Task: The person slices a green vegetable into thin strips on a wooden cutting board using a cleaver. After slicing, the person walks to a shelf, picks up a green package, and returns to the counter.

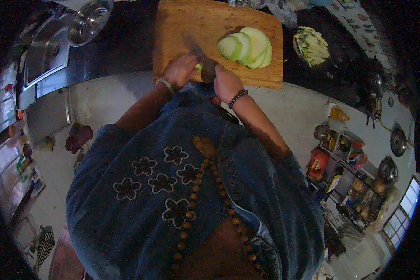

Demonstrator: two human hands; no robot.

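Observation:
My right hand (228, 84) grips a broad-bladed kitchen knife (202, 57), its blade pointing away and to the left over a wooden cutting board (182, 21). Beside the blade, the bent fingers of my left hand (180, 71) hold a small pale green piece (198, 66) on the board near its front edge. My fingers and the knife hide most of that piece. To the right of the knife, several large pale green slices (250, 45) of a vegetable or fruit lie overlapping on the board.
A heap of cut pale green strips (313, 47) sits on the dark counter (119, 45), right of the board. Clear plastic wrap (283, 12) lies behind the board. At the left are a metal sink (49, 52) and a steel bowl (91, 22). A loaded rack (350, 175) stands at right.

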